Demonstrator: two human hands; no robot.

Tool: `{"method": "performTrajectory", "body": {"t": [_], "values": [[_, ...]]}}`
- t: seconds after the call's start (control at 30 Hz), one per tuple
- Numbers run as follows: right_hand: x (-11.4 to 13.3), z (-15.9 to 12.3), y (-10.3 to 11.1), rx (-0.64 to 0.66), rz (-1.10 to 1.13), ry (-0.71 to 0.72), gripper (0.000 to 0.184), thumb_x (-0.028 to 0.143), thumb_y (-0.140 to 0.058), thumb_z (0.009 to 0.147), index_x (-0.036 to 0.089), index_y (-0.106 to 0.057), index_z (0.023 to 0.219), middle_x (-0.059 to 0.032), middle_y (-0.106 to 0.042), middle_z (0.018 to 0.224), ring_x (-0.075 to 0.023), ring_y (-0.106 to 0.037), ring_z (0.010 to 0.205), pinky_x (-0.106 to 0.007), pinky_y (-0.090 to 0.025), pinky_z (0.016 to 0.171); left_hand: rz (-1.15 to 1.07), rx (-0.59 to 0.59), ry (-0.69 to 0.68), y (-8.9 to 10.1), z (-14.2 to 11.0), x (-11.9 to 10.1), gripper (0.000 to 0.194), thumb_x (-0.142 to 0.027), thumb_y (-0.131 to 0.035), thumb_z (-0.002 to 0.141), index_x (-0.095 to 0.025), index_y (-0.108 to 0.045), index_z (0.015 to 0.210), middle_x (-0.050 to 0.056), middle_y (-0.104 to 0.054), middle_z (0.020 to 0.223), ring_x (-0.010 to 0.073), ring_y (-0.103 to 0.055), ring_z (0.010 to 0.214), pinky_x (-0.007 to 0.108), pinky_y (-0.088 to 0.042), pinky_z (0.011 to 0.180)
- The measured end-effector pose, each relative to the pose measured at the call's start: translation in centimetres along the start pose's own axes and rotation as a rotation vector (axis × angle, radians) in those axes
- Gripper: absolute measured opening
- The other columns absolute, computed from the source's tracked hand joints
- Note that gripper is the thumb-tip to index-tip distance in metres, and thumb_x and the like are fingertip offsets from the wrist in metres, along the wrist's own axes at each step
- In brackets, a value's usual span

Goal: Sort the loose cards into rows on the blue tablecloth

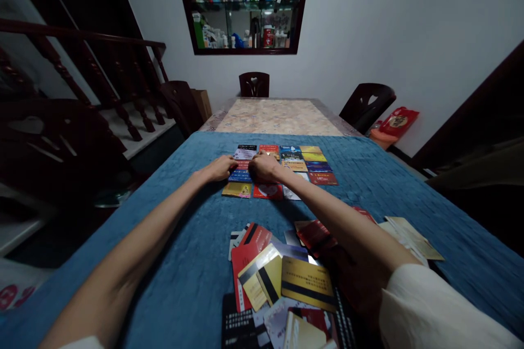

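Plastic cards lie in overlapping columns on a blue cloth. My left hand [223, 167] is closed, its fingertips at the left edge of a red plastic card [243, 165] in the leftmost column. At that card's right edge is my right hand [264, 166], fingers curled in and partly hidden from view. Just below lies a blue card [239, 176], then a gold card [237, 189]. A red card with a white heart shape [268, 191] sits below my right hand. To the right stand columns topped by a blue card [290, 149] and a yellow card [311, 149].
A loose heap of cards, including a gold striped card [308, 283], lies close to me, partly under my right forearm. More pale cards [413, 237] lie to its right. The blue cloth [176, 261] covers the near table; chairs [367, 106] stand around it.
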State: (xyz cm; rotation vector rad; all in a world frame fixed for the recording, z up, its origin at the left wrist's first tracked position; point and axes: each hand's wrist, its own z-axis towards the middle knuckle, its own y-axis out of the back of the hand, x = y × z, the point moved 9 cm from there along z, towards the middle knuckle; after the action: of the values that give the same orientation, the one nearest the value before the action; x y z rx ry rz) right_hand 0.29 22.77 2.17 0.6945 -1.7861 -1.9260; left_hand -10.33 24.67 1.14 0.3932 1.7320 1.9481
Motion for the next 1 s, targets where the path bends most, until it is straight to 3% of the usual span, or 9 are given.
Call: {"method": "performTrajectory", "body": {"t": [0.23, 0.43, 0.6, 0.83, 1.0], "values": [[-0.4, -0.9, 0.4, -0.058, 0.000, -0.003, 0.037, 0.024, -0.044, 0.093, 0.021, -0.066, 0.123, -0.0138, -0.063, 0.127, -0.0337, -0.051, 0.116, -0.044, -0.047, 0.085, 0.011, 0.035, 0.008, -0.2, -0.5, -0.3, 0.048, -0.006, -0.054, 0.064, -0.018, -0.069, 0.108, 0.009, -0.066, 0.112, 0.0240, -0.061, 0.105, 0.031, -0.049, 0.093], [-0.5, -3.1, 0.6, -0.084, 0.007, 0.021, 0.038, 0.025, -0.050, 0.091, 0.024, -0.063, 0.127, -0.0121, -0.061, 0.129, -0.0325, -0.047, 0.119, -0.043, -0.042, 0.090, 0.017, -0.073, 0.022, 0.9, -2.5, -1.7, 0.042, -0.011, -0.053, 0.080, -0.015, -0.063, 0.121, 0.014, -0.060, 0.125, 0.0263, -0.057, 0.114, 0.039, -0.046, 0.101], [0.6, -6.7, 1.0, -0.111, 0.050, 0.087, 0.038, 0.036, -0.061, 0.088, 0.022, -0.064, 0.124, -0.0115, -0.063, 0.125, -0.0317, -0.046, 0.116, -0.040, -0.038, 0.087, 0.010, -0.131, -0.039, 1.1, -5.3, -5.3, 0.041, -0.013, -0.054, 0.085, -0.018, -0.061, 0.124, 0.013, -0.056, 0.132, 0.0290, -0.051, 0.122, 0.047, -0.043, 0.104], [1.4, -11.9, 2.4, -0.288, 0.192, 0.139, 0.028, 0.022, -0.055, 0.093, 0.021, -0.068, 0.117, -0.0107, -0.068, 0.115, -0.0284, -0.047, 0.109, -0.041, -0.034, 0.085, -0.083, -0.200, -0.119, 1.7, -8.7, -10.9, 0.030, -0.022, -0.052, 0.093, -0.018, -0.063, 0.120, 0.012, -0.060, 0.125, 0.0275, -0.052, 0.118, 0.048, -0.046, 0.099], [2.9, -15.3, 2.8, -0.376, 0.281, 0.225, 0.023, 0.021, -0.055, 0.093, 0.021, -0.070, 0.110, -0.0097, -0.070, 0.107, -0.0274, -0.046, 0.109, -0.041, -0.034, 0.086, -0.169, -0.210, -0.168, 2.4, -10.7, -14.1, 0.032, -0.017, -0.054, 0.090, -0.019, -0.062, 0.121, 0.011, -0.060, 0.124, 0.0263, -0.052, 0.118, 0.049, -0.044, 0.102]]}}
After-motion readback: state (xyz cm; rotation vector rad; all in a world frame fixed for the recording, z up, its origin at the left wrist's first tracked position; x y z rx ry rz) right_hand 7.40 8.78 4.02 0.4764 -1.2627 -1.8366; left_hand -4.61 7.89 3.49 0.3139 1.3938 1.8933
